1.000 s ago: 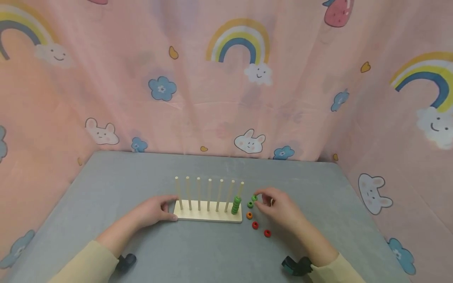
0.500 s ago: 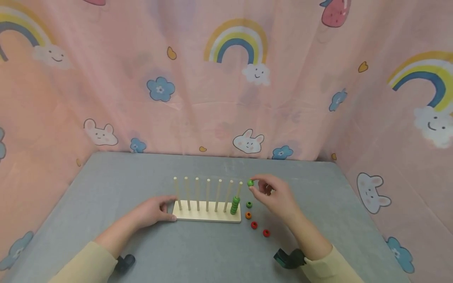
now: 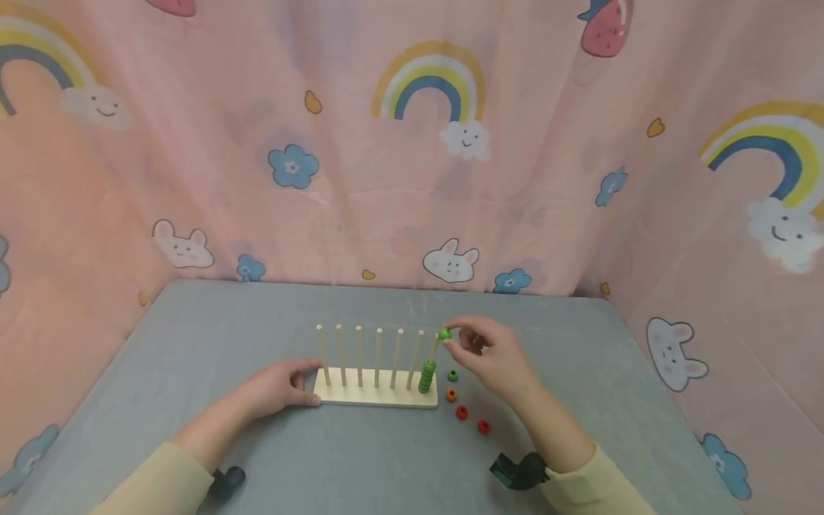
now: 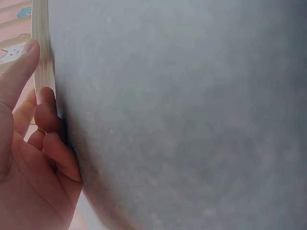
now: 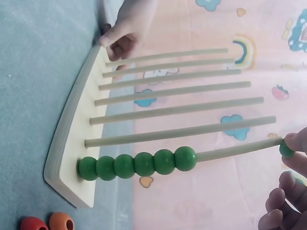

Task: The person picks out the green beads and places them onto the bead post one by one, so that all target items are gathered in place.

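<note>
A pale wooden base [image 3: 375,395] with several upright pegs stands on the grey table. Its left end is gripped by my left hand [image 3: 281,386], thumb on the front edge and fingers behind. Several green beads [image 5: 144,164] are stacked on the rightmost peg [image 5: 240,150]. My right hand [image 3: 492,354] pinches another green bead [image 3: 445,333] between thumb and forefinger, right at that peg's tip. In the right wrist view this held bead [image 5: 287,149] overlaps the peg's end and is partly hidden by the fingers. The other pegs carry nothing.
Right of the base lie a loose green bead [image 3: 453,375], an orange bead [image 3: 451,395] and two red ones, the nearer red bead [image 3: 484,427] farthest right. A pink patterned curtain [image 3: 360,214] hangs behind the table [image 3: 360,465] and along its sides.
My right hand has lifted the green bead off the table beside the loose beads and carried it up and left to the rightmost peg's tip. The left hand keeps its grip.
</note>
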{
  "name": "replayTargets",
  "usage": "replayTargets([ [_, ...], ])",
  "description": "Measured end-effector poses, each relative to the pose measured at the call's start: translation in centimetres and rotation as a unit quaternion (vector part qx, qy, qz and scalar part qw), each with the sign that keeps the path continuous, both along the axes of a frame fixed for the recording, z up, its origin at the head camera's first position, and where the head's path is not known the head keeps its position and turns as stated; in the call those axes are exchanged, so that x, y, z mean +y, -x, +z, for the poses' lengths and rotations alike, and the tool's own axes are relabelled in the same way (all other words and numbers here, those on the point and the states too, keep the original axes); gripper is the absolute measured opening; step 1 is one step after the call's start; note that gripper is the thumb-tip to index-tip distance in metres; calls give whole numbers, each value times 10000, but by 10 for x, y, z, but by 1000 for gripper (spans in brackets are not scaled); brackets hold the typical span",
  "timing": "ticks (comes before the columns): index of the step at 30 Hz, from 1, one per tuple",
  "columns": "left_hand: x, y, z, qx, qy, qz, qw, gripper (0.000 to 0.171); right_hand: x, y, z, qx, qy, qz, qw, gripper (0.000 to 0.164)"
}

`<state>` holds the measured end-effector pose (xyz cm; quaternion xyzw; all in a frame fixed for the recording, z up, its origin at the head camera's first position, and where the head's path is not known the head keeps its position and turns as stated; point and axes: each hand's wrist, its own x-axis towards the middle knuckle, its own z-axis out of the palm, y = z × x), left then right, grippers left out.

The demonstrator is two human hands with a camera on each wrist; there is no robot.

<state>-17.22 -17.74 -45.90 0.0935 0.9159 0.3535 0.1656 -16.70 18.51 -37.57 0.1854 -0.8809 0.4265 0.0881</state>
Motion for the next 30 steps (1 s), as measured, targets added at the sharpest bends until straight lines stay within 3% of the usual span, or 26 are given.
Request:
replayTargets([
  [19, 0, 1, -2, -23, -57, -12, 10000, 67, -10, 3, -3, -94, -244, 111, 9996, 20],
  [30, -1, 1, -1, -37, -83, -50, 9999, 67, -8, 2, -22, -557, -508, 262, 9968, 23],
])
